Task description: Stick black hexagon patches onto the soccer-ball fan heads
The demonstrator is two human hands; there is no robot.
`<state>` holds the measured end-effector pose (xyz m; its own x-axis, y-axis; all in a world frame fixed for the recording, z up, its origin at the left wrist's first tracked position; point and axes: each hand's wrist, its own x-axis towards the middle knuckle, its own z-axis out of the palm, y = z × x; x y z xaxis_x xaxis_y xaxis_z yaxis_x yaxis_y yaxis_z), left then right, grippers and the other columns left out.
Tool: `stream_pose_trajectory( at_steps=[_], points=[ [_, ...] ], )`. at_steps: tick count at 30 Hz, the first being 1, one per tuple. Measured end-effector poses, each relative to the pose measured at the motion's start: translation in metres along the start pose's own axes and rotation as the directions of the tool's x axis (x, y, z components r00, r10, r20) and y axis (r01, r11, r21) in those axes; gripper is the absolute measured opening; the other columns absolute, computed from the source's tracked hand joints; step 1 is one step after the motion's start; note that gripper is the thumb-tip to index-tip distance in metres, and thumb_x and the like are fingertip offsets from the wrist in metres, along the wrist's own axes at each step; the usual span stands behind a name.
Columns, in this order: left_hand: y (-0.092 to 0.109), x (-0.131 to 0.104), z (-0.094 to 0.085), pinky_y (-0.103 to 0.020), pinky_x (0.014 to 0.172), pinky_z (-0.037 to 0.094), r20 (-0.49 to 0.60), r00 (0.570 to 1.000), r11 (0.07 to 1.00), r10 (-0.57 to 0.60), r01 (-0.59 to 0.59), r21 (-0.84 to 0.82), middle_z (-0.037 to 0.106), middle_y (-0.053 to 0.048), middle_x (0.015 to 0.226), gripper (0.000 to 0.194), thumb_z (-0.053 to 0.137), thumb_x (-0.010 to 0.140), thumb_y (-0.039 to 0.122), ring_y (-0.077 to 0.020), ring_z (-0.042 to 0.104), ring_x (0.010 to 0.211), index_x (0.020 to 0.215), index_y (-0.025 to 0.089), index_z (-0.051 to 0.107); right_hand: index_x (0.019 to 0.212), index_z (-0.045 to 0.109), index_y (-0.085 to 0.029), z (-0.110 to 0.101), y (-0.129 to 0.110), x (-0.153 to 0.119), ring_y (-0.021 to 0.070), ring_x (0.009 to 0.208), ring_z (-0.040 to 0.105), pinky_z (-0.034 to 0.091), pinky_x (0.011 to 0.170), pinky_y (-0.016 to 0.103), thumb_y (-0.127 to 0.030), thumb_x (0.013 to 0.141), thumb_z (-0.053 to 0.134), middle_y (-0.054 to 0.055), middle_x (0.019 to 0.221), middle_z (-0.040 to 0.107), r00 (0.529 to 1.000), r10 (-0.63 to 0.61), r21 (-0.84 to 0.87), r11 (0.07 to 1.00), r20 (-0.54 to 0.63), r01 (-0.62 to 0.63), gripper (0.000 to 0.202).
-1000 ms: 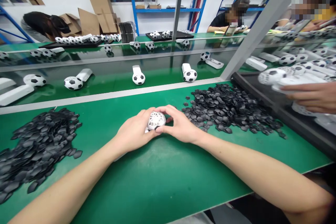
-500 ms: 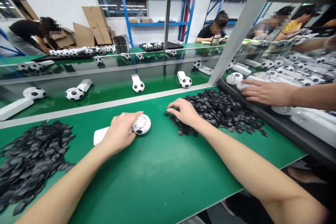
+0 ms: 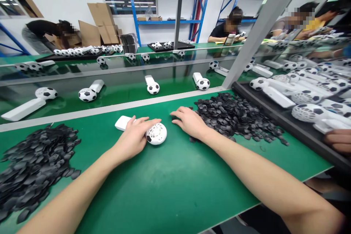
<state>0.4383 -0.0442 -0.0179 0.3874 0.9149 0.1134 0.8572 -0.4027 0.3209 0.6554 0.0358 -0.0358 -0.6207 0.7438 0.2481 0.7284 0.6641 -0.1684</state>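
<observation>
My left hand (image 3: 134,137) is wrapped round the neck of a white device with a round football-patterned head (image 3: 156,134), which lies on the green table (image 3: 164,186). Its white handle (image 3: 122,123) sticks out behind my fingers. Several black patches show on the left of the head, while the rest is white with openings. My right hand (image 3: 188,120) is at the left edge of a pile of small black pieces (image 3: 230,115). Its thumb and fingers are curled close to a dark piece at the fingertips; whether it is gripped is unclear.
Another black pile (image 3: 41,164) lies at left. Beyond a pale rail (image 3: 109,109), football devices (image 3: 153,87) sit on a green belt. A black tray (image 3: 276,117) full of devices stands at right, with a person's hand (image 3: 338,140) at its edge. A slanted post (image 3: 260,33) rises behind.
The device in my left hand has turned and shifted slightly right. My right hand has moved a little left, off the pile. The other person's hand has left the tray's top left.
</observation>
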Motion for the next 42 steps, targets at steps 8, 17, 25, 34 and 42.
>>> stream_pose_trajectory(
  at_steps=[8, 17, 25, 34, 42],
  points=[
    [0.004, -0.002, 0.002, -0.054, 0.106, 0.01, -0.049, 0.998, 0.993, -0.043, 0.048, 0.109, 0.053, -0.005, 0.125, 0.064, 0.036, 0.066, -0.001, -0.0254, 0.021, 0.132, 0.127, 0.021, 0.042, 0.098, 0.061, -0.014, 0.001, 0.002, 0.002, 0.0212, 0.091, 0.054, 0.042, 0.08, 0.034, -0.011, 0.085, 0.046, 0.01, 0.093, 0.061, 0.999, 0.022, 0.092, 0.996, -0.03, -0.019, 0.02],
    [0.011, -0.003, -0.002, -0.057, 0.105, 0.006, 0.044, 0.997, 0.997, -0.07, 0.072, -0.04, 0.041, -0.008, 0.135, 0.073, 0.061, 0.068, 0.043, -0.0325, 0.02, 0.131, 0.132, 0.02, 0.033, 0.083, 0.061, -0.018, -0.02, -0.034, -0.021, 0.0126, 0.077, 0.057, 0.046, 0.071, 0.025, -0.017, 0.082, 0.053, 0.0, 0.081, 0.061, 1.0, -0.014, 0.743, 0.669, -0.019, 0.024, 0.008],
    [0.013, -0.002, 0.002, -0.057, 0.104, 0.004, 0.006, 0.995, 0.99, -0.098, 0.098, -0.1, 0.045, -0.007, 0.133, 0.074, 0.054, 0.067, 0.062, -0.0323, 0.022, 0.13, 0.128, 0.022, 0.039, 0.087, 0.063, -0.022, -0.015, -0.049, -0.027, 0.0159, 0.081, 0.053, 0.04, 0.074, 0.031, -0.015, 0.084, 0.052, 0.002, 0.084, 0.061, 0.966, -0.222, 0.468, 0.845, -0.135, 0.26, 0.013],
    [0.014, -0.003, 0.0, -0.056, 0.104, 0.005, 0.004, 0.995, 0.986, -0.103, 0.103, -0.131, 0.047, -0.006, 0.13, 0.063, 0.055, 0.072, 0.054, -0.0317, 0.023, 0.129, 0.125, 0.023, 0.042, 0.074, 0.057, -0.02, -0.011, -0.052, -0.025, 0.014, 0.084, 0.052, 0.042, 0.078, 0.03, -0.013, 0.079, 0.057, 0.001, 0.085, 0.054, 0.98, -0.115, 0.657, 0.728, -0.165, 0.196, 0.009],
    [0.017, -0.001, 0.002, -0.051, 0.104, 0.013, -0.062, 0.995, 0.986, -0.081, 0.071, -0.154, 0.055, -0.007, 0.116, 0.052, 0.058, 0.072, 0.044, -0.0256, 0.043, 0.112, 0.118, 0.021, 0.048, 0.088, 0.048, -0.019, -0.003, -0.044, -0.017, 0.0106, 0.067, 0.054, 0.046, 0.062, 0.026, -0.022, 0.073, 0.062, 0.002, 0.096, 0.057, 0.992, 0.079, 0.832, 0.541, 0.097, -0.125, 0.021]
  ],
)
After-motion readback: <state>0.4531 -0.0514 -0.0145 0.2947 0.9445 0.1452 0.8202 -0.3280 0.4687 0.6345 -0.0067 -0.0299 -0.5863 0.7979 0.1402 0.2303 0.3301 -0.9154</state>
